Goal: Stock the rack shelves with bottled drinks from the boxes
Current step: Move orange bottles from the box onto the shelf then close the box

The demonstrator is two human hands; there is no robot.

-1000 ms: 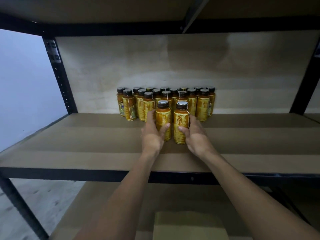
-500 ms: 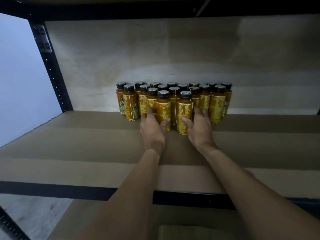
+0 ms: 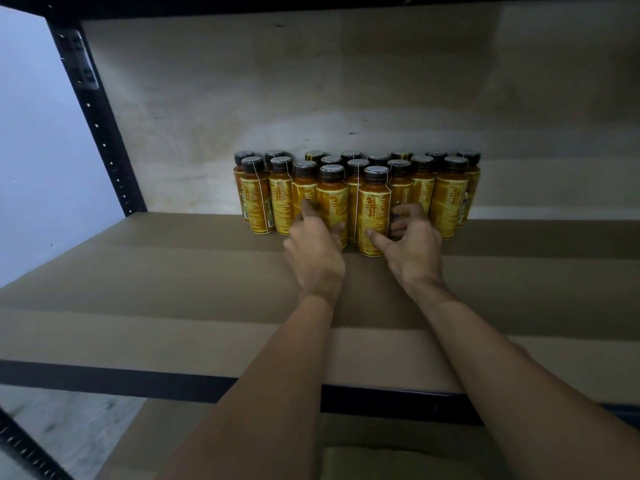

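Likely heavy, rigid and slick, so my left hand (image 3: 313, 252) wraps the left bottle (image 3: 333, 202) low at eleven o'clock, my right hand (image 3: 414, 249) the right bottle (image 3: 374, 206) at one o'clock.

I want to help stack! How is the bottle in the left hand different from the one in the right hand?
The right bottle stands slightly nearer the front of the shelf than the left bottle. The right bottle's label shows big dark characters; the left bottle's shows small print. Both stand upright, dark-capped.
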